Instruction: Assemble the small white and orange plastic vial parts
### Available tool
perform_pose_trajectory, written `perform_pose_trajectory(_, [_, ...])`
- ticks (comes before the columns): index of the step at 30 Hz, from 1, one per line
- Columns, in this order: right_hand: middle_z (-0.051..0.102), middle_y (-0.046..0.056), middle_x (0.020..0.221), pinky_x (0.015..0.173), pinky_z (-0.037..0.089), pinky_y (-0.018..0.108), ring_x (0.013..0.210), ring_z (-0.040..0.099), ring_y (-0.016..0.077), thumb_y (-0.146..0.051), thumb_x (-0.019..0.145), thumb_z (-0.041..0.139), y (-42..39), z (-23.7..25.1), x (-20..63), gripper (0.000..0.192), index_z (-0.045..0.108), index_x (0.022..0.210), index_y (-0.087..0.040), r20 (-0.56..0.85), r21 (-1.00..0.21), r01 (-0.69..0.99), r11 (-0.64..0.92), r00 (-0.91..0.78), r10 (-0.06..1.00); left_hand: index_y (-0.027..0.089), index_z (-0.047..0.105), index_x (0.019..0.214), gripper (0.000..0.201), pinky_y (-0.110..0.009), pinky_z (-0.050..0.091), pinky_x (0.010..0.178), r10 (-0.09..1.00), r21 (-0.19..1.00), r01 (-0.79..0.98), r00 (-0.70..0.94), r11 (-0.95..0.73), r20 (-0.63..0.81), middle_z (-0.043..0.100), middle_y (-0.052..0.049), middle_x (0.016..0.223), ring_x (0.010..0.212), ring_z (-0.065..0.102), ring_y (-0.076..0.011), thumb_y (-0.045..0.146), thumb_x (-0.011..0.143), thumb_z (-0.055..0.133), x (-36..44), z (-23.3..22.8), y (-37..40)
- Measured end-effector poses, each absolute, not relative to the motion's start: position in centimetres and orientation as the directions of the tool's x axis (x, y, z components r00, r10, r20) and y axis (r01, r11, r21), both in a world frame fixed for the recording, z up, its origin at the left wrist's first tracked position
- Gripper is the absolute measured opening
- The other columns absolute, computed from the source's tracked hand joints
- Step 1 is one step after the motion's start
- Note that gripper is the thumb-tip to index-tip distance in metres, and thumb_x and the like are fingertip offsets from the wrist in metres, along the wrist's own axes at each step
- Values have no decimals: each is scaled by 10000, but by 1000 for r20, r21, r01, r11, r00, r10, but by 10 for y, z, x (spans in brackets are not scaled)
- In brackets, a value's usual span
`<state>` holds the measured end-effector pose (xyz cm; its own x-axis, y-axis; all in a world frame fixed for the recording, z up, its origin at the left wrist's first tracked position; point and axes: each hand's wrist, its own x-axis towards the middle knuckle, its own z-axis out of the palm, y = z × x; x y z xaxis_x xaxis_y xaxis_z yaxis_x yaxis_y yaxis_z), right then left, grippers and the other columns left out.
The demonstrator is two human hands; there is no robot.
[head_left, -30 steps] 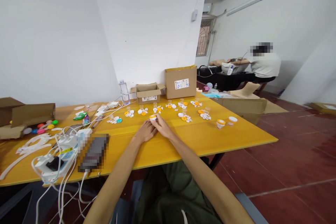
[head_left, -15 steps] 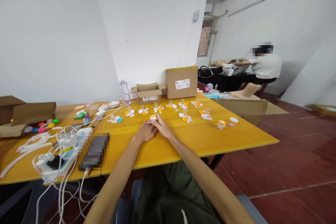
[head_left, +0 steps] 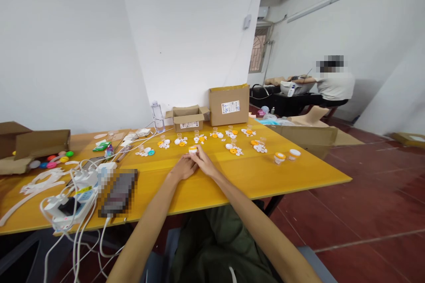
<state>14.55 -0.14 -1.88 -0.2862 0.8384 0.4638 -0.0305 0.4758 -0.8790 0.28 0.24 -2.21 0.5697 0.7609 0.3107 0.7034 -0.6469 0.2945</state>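
Observation:
A small jar with an orange-and-white lid (head_left: 193, 149) is between my hands, just above the table; its lower part is hidden by my fingers. My left hand (head_left: 184, 168) is closed around its lower side. From the right, my right hand (head_left: 203, 162) grips it near the lid, fingers bent. Beyond my hands lie small groups of white pieces with orange and white rings, such as the group (head_left: 234, 149) to the right, each by a clear cup. Two lidded jars stand farther right, one with an orange-rimmed lid (head_left: 280, 157) and one with a white lid (head_left: 294, 153).
An open cardboard box (head_left: 187, 119) and a taller carton (head_left: 229, 105) stand at the wall beside a clear bottle (head_left: 157, 117). To the left are a cabled power strip (head_left: 76, 210) and a blurred dark device (head_left: 119, 192). Another person (head_left: 335, 84) sits at the far right.
Both hands stay in nearly the same place around the jar. Its orange-and-white lid shows a little more clearly now. The view has shifted very slightly.

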Motion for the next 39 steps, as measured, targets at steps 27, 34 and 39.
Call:
perform_pose_trajectory(27, [736, 27, 811, 796, 583, 394, 895, 723, 240, -582, 833, 603, 11, -24, 143, 407, 438, 1054, -283, 391, -914, -179, 363, -157, 907, 223, 629, 1224, 366, -441, 380, 1092, 765, 262, 723, 565, -640, 310, 631, -106, 1328, 1277, 527, -272, 386, 981, 410, 8, -12, -5])
perform_pose_trajectory(34, [711, 24, 859, 846, 557, 394, 898, 707, 235, -508, 821, 619, 20, -27, 148, 396, 429, 1072, -267, 424, -899, -132, 416, -33, 905, 214, 651, 1125, 275, -432, 396, 1071, 780, 289, 745, 467, -601, 417, 654, -106, 1257, 1253, 531, -264, 310, 968, 446, 5, -11, -2])
perform_pose_trajectory(39, [677, -12, 781, 735, 539, 351, 742, 676, 203, -448, 773, 635, 20, -27, 147, 343, 442, 987, -261, 426, -903, -63, 426, 3, 905, 227, 671, 1061, 287, -423, 400, 1070, 818, 442, 735, 264, -514, 511, 695, -83, 1149, 1259, 523, -257, 267, 976, 400, 2, -7, -1])
